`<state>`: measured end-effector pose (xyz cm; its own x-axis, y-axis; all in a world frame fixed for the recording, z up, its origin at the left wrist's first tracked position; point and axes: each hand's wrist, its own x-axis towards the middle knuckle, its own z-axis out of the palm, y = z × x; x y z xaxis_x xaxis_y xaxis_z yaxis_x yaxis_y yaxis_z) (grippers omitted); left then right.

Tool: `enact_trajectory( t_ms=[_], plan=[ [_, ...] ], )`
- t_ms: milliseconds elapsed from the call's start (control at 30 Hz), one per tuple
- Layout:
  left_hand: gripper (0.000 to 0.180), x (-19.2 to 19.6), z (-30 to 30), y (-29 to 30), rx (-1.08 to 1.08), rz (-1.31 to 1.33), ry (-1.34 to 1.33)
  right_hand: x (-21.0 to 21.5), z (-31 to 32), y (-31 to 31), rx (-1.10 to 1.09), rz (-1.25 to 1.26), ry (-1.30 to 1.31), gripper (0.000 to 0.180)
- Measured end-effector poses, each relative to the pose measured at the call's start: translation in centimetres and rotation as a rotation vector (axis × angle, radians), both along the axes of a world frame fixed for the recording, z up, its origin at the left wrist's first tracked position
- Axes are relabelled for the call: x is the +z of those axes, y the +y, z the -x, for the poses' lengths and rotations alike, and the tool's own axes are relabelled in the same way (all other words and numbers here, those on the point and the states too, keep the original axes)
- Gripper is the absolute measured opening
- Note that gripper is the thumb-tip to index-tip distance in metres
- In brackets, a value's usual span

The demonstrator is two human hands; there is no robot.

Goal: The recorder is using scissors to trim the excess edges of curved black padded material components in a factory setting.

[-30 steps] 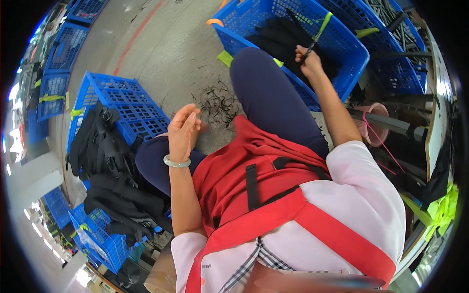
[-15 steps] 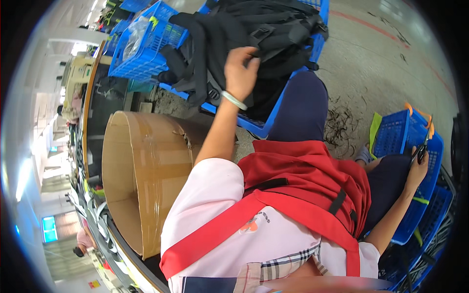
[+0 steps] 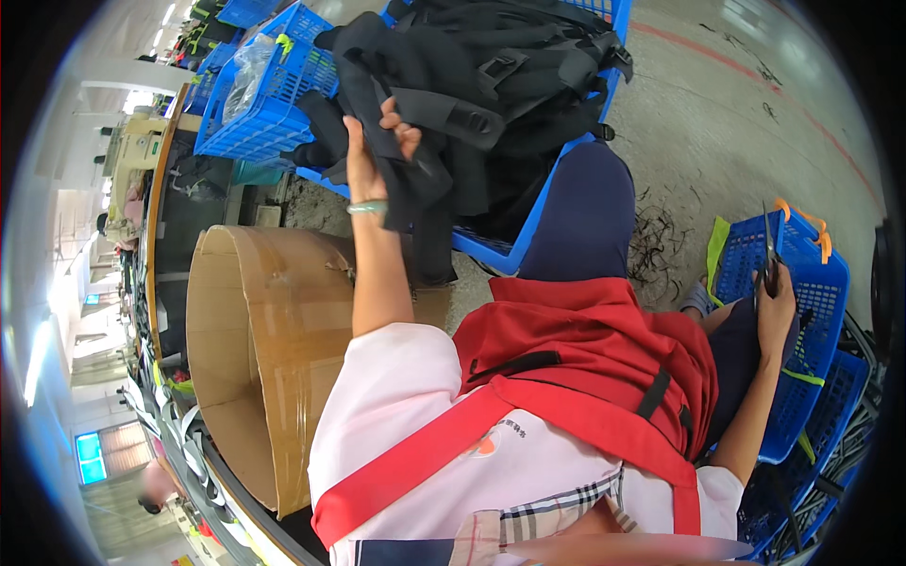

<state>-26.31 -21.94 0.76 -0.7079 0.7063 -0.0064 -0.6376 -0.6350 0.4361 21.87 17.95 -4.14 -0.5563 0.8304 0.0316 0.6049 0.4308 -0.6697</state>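
Note:
My left hand [image 3: 366,179] is closed round a padded black strap [image 3: 444,113] with a dark plastic buckle. The strap's lower end hangs beside my wrist, over the near edge of a large blue crate [image 3: 517,247]. Heaped in that crate are more black straps and webbing [image 3: 528,66] with buckles. Over by my right knee, my right hand [image 3: 777,311] grips a pair of dark-handled scissors [image 3: 769,247], blades pointing away from me. The scissors are above a smaller blue basket [image 3: 816,292] with an orange cord tied at its rim.
An open cardboard box [image 3: 302,358] stands at my left, beside a long workbench [image 3: 151,236]. Another blue basket [image 3: 283,104] holds clear plastic at the far left. Black thread scraps [image 3: 661,245] litter the floor. Stacked blue baskets [image 3: 840,396] sit at my right.
My left hand has moved left and taken hold of a black strap, lifting it from the heap. My right hand has shifted slightly left and away from me with the scissors.

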Motion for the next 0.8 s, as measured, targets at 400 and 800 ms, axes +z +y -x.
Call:
enact_trajectory(
  t_ms=[400, 800],
  plan=[
    [0.013, 1.1, -19.1, 20.5, -0.442, 0.277, 0.192, 7.0, 9.8, -9.0, 0.294, 0.860, 0.705, 0.021],
    [0.019, -2.8, -20.4, 23.2, -0.557, 0.273, 0.316, 4.5, 8.3, -7.5, 0.236, 0.937, 0.576, 0.024]
  ],
)
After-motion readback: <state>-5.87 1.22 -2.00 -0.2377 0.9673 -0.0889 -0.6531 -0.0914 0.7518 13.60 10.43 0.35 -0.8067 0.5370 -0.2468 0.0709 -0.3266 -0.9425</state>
